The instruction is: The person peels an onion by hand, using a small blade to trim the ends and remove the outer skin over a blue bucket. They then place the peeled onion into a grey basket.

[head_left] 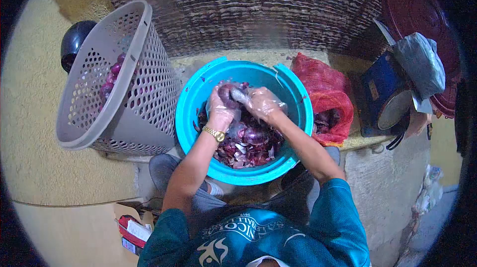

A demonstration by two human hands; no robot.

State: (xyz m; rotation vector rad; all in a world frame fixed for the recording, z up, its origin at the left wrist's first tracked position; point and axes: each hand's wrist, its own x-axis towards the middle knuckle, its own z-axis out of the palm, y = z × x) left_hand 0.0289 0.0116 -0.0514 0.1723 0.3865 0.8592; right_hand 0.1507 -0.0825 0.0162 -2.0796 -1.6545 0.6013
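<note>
My left hand (222, 109), in a clear plastic glove, is closed around a purple-red onion (227, 95) over a turquoise tub (184, 113). Against the onion's right side presses my right hand (266, 104), gloved too, with its fingers closed. A short pale, silvery shape (240, 96) shows at its fingertips; whether it is a blade or glove plastic I cannot make out. Below the hands, another large onion (253, 135) rests in the tub on a heap of loose onion skins (243, 156). A gold-coloured watch (214, 134) is on my left wrist.
At left, a tilted grey perforated basket (159, 88) holds several onions (107, 88); a dark round object (74, 43) is behind it. Right of the tub are a red mesh sack (338, 110) and a blue weighing scale (380, 85) with a grey plastic bag (420, 65) on top.
</note>
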